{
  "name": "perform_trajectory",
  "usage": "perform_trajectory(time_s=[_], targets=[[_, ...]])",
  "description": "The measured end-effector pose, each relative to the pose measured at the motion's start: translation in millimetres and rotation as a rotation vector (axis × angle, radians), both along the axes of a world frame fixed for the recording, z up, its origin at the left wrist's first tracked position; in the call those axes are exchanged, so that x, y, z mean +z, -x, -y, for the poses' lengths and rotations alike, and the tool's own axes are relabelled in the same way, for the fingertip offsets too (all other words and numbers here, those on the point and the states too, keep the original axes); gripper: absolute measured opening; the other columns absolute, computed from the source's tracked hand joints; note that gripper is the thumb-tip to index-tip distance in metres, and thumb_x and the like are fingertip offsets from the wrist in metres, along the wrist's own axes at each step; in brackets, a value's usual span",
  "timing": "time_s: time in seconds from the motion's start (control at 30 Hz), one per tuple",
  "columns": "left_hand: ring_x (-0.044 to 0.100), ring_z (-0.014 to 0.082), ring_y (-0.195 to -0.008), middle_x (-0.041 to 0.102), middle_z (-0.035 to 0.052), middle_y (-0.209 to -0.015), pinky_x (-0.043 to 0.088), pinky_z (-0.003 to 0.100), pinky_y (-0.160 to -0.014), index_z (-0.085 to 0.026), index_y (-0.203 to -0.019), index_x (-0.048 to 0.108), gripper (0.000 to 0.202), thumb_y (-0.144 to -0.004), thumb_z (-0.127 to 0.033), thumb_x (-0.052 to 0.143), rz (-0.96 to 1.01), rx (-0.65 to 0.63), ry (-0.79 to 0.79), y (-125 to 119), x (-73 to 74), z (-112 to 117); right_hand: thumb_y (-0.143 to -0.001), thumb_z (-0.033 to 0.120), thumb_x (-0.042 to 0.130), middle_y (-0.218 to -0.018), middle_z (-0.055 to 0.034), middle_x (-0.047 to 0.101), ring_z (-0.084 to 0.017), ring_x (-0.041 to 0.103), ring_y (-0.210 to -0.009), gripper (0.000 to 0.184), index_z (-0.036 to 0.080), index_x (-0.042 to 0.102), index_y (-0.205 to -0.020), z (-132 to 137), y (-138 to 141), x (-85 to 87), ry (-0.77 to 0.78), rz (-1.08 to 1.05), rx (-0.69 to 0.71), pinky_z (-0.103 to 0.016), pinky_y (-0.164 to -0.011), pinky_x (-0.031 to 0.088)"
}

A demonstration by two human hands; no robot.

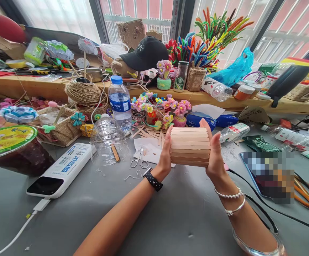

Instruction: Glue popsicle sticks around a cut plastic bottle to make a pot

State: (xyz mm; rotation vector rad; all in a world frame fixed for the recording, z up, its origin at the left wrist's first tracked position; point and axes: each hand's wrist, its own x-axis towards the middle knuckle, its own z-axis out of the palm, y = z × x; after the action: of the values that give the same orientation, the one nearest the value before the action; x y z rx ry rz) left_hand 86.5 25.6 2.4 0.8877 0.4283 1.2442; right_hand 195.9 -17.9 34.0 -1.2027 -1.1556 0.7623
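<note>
A cylinder covered with wooden craft sticks (189, 146) lies on its side between my two hands, above the grey table (154, 213). My left hand (166, 154) presses its left end with the fingers wrapped over the top. On the right end sits my right hand (214, 154), its fingers curled round the back. A black watch is on my left wrist, and bracelets are on my right.
A cut clear plastic bottle (108, 140), a full water bottle (120, 101), small scissors (140, 160), loose craft sticks (149, 134) and a white power bank (63, 170) lie to the left. A phone (269, 176) and cables lie right. Twine, pipe-cleaner flowers and a black cap crowd the back.
</note>
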Motion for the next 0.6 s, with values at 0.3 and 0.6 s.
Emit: perform_trajectory(time_s=[0.3,0.6], targets=[[0.030,0.0207,-0.124,0.041,-0.0024,-0.131,0.022,0.030,-0.103,-0.026,-0.126,0.039,0.048,-0.080,-0.039,0.043,-0.123,0.022,-0.056,10.2,12.7,-3.6,-0.082,0.059,0.006,-0.145,0.0035,0.012,-0.017,0.015,-0.131,0.064,0.028,0.014,-0.137,-0.7,0.7,4.7,-0.003,0.053,0.033,-0.036,-0.104,0.024],[0.037,0.0243,-0.118,0.047,0.0003,-0.127,0.025,0.032,-0.100,-0.020,-0.120,0.047,0.048,-0.076,-0.039,0.042,-0.112,-0.072,-0.063,26.9,21.4,-17.6,-0.080,0.062,0.012,-0.142,0.0025,0.024,-0.016,0.017,-0.131,0.064,0.030,0.022,-0.134,-2.6,-15.8,5.6,-0.099,0.091,0.142,-0.039,-0.107,0.015]])
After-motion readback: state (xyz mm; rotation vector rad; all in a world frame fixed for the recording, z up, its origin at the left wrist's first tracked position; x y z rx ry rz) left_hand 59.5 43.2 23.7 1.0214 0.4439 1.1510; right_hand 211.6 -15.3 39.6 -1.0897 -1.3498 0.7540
